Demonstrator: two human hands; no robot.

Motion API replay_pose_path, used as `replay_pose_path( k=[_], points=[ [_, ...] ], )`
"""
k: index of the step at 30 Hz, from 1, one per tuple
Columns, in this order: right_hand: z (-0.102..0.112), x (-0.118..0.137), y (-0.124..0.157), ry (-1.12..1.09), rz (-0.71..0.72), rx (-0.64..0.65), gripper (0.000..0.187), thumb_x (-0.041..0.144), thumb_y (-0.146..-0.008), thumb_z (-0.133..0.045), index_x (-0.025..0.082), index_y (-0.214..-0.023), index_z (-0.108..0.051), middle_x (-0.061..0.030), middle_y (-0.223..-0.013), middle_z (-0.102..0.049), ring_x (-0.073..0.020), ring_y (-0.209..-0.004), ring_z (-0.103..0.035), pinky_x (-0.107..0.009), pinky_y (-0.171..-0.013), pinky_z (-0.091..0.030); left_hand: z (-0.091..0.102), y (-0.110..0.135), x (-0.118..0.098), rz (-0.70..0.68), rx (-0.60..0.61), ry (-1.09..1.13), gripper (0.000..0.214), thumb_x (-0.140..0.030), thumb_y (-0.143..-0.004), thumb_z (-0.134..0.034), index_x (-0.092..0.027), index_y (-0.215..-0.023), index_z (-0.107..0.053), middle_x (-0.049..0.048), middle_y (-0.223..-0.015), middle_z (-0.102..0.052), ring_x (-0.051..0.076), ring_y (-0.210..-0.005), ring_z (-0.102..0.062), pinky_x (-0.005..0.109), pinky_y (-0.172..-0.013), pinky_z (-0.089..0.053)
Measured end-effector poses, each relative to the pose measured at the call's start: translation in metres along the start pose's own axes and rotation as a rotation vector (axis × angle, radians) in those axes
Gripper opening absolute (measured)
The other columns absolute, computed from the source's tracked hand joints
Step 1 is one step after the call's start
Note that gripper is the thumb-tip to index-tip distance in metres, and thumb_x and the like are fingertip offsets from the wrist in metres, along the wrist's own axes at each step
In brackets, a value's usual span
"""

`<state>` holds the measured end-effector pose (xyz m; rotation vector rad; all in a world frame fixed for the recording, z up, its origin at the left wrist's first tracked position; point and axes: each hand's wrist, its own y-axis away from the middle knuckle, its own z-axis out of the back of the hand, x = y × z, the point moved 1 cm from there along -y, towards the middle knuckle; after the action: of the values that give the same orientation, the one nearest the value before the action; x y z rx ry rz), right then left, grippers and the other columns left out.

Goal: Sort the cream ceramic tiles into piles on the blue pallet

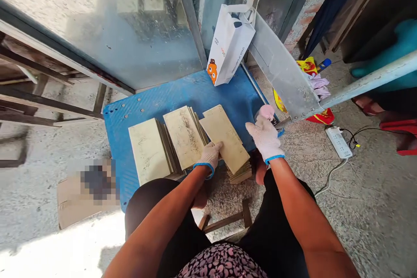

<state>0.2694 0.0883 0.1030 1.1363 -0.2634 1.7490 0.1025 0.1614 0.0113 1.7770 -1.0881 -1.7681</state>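
Observation:
Three stacks of thin beige sheets lie on a blue board (pixel 156 100) on the floor: a left stack (pixel 148 150), a middle stack (pixel 184 134) and a right stack (pixel 226 141). My left hand (pixel 210 155), in a white glove, rests with its fingers curled on the near left edge of the right stack. My right hand (pixel 265 137), also gloved, is closed around a pink-wrapped handle (pixel 267 111) at the low end of a long metal blade (pixel 282 69), just right of that stack.
A white paper bag (pixel 230 47) stands at the back of the board against a glass panel. A power strip (pixel 339 142) with a cable lies on the concrete at right. Cardboard (pixel 86 193) lies at left. A wooden stool (pixel 224 221) sits between my knees.

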Motion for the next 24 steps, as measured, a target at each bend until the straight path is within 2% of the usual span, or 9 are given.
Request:
replay_pose_path(
  k=[3, 6, 9, 12, 15, 19, 21, 24],
  points=[
    [-0.006, -0.003, -0.016, -0.062, -0.065, 0.044, 0.053, 0.043, -0.076, -0.060, 0.016, -0.122, -0.060, -0.0064, -0.103, -0.067, -0.0187, -0.093, -0.062, -0.030, -0.082, -0.051, -0.008, -0.023, 0.000, 0.037, -0.030, 0.064, 0.009, -0.012, -0.078, -0.062, -0.017, -0.085, -0.062, 0.0043, -0.076, -0.070, 0.020, -0.073, -0.070, 0.035, -0.069, -0.060],
    [-0.013, 0.002, -0.024, -0.049, -0.073, 0.037, 0.051, 0.043, -0.076, -0.060, 0.016, -0.119, -0.062, -0.0051, -0.102, -0.068, -0.0179, -0.093, -0.062, -0.029, -0.084, -0.049, -0.015, -0.048, 0.004, 0.044, -0.082, 0.019, 0.012, -0.012, -0.078, -0.061, -0.018, -0.088, -0.063, 0.0050, -0.082, -0.071, 0.020, -0.080, -0.071, 0.035, -0.074, -0.060],
    [-0.021, 0.007, -0.025, -0.011, -0.053, 0.069, 0.048, 0.044, -0.078, -0.059, 0.019, -0.119, -0.062, -0.0047, -0.105, -0.067, -0.0184, -0.095, -0.061, -0.030, -0.084, -0.049, -0.021, -0.071, 0.008, -0.011, -0.164, -0.070, 0.019, -0.013, -0.076, -0.062, -0.018, -0.093, -0.065, 0.0066, -0.094, -0.072, 0.020, -0.087, -0.071, 0.033, -0.079, -0.059],
    [-0.023, 0.009, -0.026, 0.048, -0.034, 0.076, 0.044, 0.044, -0.079, -0.059, 0.023, -0.118, -0.062, -0.0036, -0.107, -0.066, -0.0194, -0.099, -0.060, -0.031, -0.085, -0.048, -0.024, -0.086, 0.008, -0.057, -0.171, -0.125, 0.024, -0.014, -0.078, -0.061, -0.018, -0.101, -0.066, 0.0082, -0.107, -0.071, 0.020, -0.097, -0.069, 0.030, -0.084, -0.057],
    [-0.018, 0.010, -0.033, 0.074, -0.035, 0.079, 0.040, 0.044, -0.081, -0.057, 0.021, -0.113, -0.062, -0.0040, -0.102, -0.066, -0.0196, -0.096, -0.060, -0.032, -0.084, -0.048, -0.023, -0.093, 0.003, -0.035, -0.143, -0.120, 0.031, -0.013, -0.081, -0.057, -0.017, -0.110, -0.065, 0.0083, -0.116, -0.070, 0.020, -0.102, -0.068, 0.029, -0.087, -0.057],
    [-0.011, 0.012, -0.040, 0.091, -0.065, 0.075, 0.035, 0.043, -0.082, -0.054, 0.019, -0.106, -0.061, -0.0049, -0.099, -0.065, -0.0198, -0.091, -0.060, -0.033, -0.081, -0.048, -0.021, -0.096, -0.009, 0.017, -0.087, -0.114, 0.041, -0.009, -0.080, -0.056, -0.017, -0.120, -0.063, 0.0082, -0.111, -0.071, 0.023, -0.102, -0.068, 0.034, -0.087, -0.058],
    [-0.012, 0.012, -0.041, 0.109, -0.067, 0.087, 0.034, 0.044, -0.082, -0.054, 0.020, -0.105, -0.060, -0.0049, -0.099, -0.065, -0.0210, -0.092, -0.060, -0.033, -0.080, -0.048, -0.021, -0.095, -0.013, -0.002, -0.060, -0.118, 0.044, -0.008, -0.078, -0.056, -0.016, -0.122, -0.062, 0.0088, -0.110, -0.072, 0.023, -0.100, -0.069, 0.035, -0.088, -0.057],
    [-0.019, 0.008, -0.042, 0.162, -0.042, 0.145, 0.032, 0.047, -0.082, -0.054, 0.023, -0.100, -0.060, -0.0057, -0.100, -0.065, -0.0235, -0.092, -0.059, -0.035, -0.078, -0.047, -0.024, -0.094, -0.014, -0.034, -0.089, -0.152, 0.044, -0.009, -0.079, -0.056, -0.012, -0.122, -0.062, 0.0106, -0.115, -0.070, 0.022, -0.099, -0.069, 0.032, -0.087, -0.057]
  ],
)
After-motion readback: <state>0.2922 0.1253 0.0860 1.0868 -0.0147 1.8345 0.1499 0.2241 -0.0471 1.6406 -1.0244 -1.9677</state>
